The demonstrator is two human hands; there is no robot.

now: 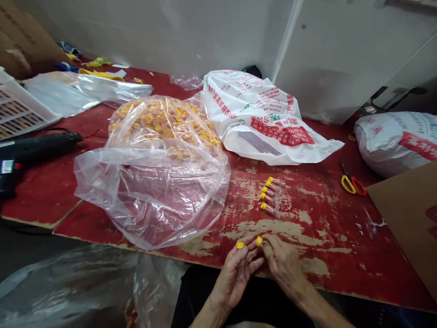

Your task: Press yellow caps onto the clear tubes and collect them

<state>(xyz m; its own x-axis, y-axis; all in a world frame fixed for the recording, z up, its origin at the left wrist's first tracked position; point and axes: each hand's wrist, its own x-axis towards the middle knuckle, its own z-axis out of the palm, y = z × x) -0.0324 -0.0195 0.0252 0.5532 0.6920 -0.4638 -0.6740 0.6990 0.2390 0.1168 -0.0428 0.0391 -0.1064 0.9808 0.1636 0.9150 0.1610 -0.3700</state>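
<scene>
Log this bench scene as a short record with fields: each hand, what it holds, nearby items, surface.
left hand
left hand holds: clear yellow-capped tube
right hand
right hand holds: yellow cap, pinched in the fingers
nearest items: row of yellow-capped tubes
surface: worn red table, paint flaking
also present: clear plastic bag of yellow caps; white printed sack; yellow-and-red-handled scissors

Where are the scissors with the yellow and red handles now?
In the head view, the scissors lie at the right of the red table, just below the white sack and beside the cardboard sheet.
</scene>
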